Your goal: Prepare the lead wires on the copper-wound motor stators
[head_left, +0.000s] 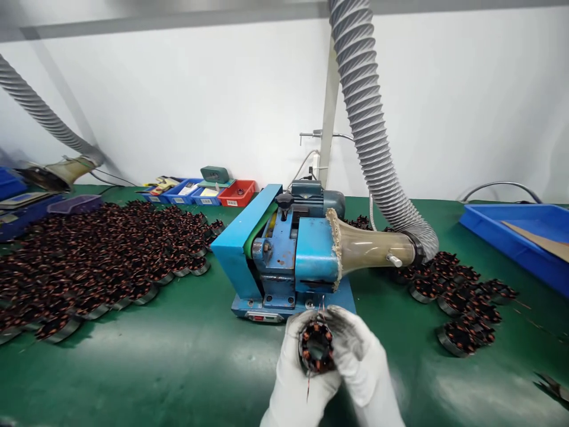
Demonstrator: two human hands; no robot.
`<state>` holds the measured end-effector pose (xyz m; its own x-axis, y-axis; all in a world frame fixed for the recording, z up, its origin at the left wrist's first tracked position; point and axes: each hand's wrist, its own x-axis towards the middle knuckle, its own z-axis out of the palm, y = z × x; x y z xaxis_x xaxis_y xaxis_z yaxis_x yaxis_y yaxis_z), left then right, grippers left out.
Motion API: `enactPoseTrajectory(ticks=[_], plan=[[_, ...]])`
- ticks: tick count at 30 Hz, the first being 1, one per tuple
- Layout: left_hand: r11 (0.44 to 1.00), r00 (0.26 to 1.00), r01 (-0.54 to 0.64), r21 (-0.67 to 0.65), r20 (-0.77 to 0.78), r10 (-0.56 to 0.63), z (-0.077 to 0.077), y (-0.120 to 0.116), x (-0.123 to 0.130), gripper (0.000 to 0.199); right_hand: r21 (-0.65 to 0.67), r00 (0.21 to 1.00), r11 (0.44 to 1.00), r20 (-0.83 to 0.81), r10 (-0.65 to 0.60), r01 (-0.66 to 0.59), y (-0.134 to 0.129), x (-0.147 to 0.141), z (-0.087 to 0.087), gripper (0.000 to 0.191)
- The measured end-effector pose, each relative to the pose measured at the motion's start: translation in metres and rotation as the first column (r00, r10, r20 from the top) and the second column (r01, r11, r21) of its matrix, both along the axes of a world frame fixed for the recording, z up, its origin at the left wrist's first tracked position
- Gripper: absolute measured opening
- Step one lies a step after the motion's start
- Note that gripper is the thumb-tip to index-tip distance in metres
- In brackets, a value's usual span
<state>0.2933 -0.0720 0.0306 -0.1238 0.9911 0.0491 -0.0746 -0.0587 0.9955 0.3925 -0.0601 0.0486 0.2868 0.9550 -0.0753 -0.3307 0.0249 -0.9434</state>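
In the head view my left hand [288,373], in a white glove, holds a motor stator [316,347] at the bottom centre. The stator is a ring with copper windings and a dark toothed core, its round opening facing me. Thin wire ends stick out above and below it. My right hand [362,356], also gloved, with dark-stained fingers, is at the stator's right side. Those fingers are blurred, so their grip on the stator or its wires is unclear. Just beyond both hands stands a blue belt-driven machine [273,255] with a motor behind it.
Many stators [111,255] cover the bench's left side; a smaller group [462,296] lies right. A ribbed grey hose [368,118] joins the machine's translucent funnel [368,246]. A blue tray [511,237] sits far right. Small blue bins [182,193] and a red bin [237,193] line the back.
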Motion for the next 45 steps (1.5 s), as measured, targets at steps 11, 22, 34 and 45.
enactPoseTrajectory(ticks=[11, 22, 34, 45], plan=[[0.995, 1.0, -0.018, -0.095, 0.006, 0.019, 0.004, 0.05, 0.013, 0.028, -0.068, 0.941, 0.996, 0.339, -0.025, 0.051, 0.034, -0.015, 0.0, 0.039], [0.99, 0.995, -0.015, -0.143, 0.097, 0.029, -0.017, 0.021, 0.003, 0.033, -0.118, 0.909, 0.983, 0.409, -0.077, 0.137, 0.008, -0.02, -0.015, 0.045], [0.995, 0.999, 0.006, -0.104, 0.044, -0.002, -0.003, 0.044, 0.008, 0.03, -0.103, 0.942, 0.992, 0.333, -0.04, 0.079, 0.028, -0.021, -0.013, 0.046], [0.994, 0.995, 0.073, -0.079, -0.057, -0.077, -0.009, 0.023, 0.0, 0.037, -0.189, 0.934, 0.97, 0.348, -0.078, 0.151, 0.005, -0.025, -0.024, 0.048]])
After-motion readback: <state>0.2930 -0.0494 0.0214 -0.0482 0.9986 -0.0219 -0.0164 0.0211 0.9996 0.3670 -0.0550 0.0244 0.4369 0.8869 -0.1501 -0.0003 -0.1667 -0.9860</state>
